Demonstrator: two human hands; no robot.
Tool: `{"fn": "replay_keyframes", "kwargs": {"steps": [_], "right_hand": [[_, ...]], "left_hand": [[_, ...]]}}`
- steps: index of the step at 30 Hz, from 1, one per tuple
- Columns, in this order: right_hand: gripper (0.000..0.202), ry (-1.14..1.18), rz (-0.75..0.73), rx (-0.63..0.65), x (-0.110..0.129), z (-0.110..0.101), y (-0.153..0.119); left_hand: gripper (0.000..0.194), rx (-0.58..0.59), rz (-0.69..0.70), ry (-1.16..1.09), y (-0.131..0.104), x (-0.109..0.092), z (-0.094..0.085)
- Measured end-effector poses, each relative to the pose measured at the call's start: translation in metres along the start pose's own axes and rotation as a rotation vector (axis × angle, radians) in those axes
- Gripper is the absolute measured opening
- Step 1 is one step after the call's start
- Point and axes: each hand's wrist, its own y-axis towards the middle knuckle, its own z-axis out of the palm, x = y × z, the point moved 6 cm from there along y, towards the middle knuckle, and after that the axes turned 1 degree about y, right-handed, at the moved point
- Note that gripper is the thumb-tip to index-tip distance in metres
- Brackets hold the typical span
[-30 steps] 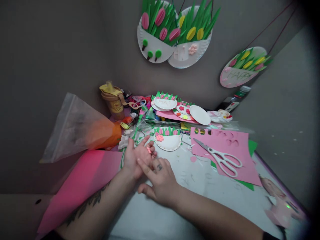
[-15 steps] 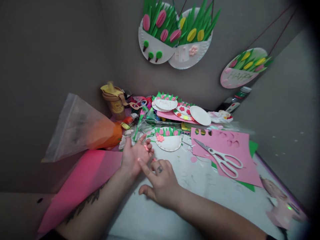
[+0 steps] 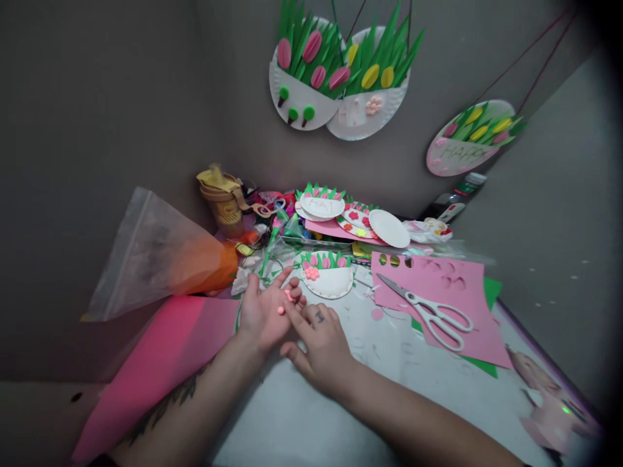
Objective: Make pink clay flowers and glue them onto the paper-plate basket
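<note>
My left hand (image 3: 267, 308) is palm up, its fingers loosely curled, holding small coral-pink balls (image 3: 281, 311) that look like modelling clay. One lies on the palm and others sit by the fingers. My right hand (image 3: 324, 344) reaches across with its index finger touching the left palm beside the balls; its thumb is held apart and nothing shows in its grip. Just beyond both hands lies a half-round paper plate pocket (image 3: 331, 285) with pink paper tulips, green paper grass and a coral-pink clay flower (image 3: 312, 272) near its left edge.
White-handled scissors (image 3: 433, 312) rest on pink paper (image 3: 479, 301) at the right. A plastic bag with orange contents (image 3: 204, 266) stands left, near a brown cup (image 3: 222, 206). Decorated plates (image 3: 322, 205) and craft supplies crowd the back; finished plates (image 3: 304, 113) hang on the wall.
My right index finger has shifted from the heel of the left palm up toward its fingers. A pink ball now shows on the palm. The view has tilted up slightly.
</note>
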Motion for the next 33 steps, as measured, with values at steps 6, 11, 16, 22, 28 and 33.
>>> {"fn": "replay_keyframes", "kwargs": {"steps": [6,11,16,22,28,33], "right_hand": [[0.040,0.257,0.052,-0.087,-0.011,-0.005,-0.001],[0.034,0.383,0.075,-0.165,-0.012,-0.008,0.004],[0.020,0.385,0.068,-0.191,-0.010,-0.010,0.004],[0.012,0.377,0.052,-0.207,-0.009,-0.009,0.004],[0.011,0.371,0.068,-0.216,-0.018,-0.016,0.006],[0.013,0.311,0.144,-0.307,-0.045,-0.031,0.002]], "left_hand": [[0.063,0.058,0.014,-0.001,0.000,-0.003,0.003],[0.062,0.038,0.028,0.036,0.000,-0.002,0.003],[0.051,0.042,0.002,0.050,0.000,0.001,0.004],[0.042,0.004,-0.021,0.124,0.001,0.004,0.002],[0.030,-0.071,0.038,0.246,0.002,-0.001,-0.003],[0.018,-0.178,0.200,0.697,0.002,-0.013,-0.008]]}}
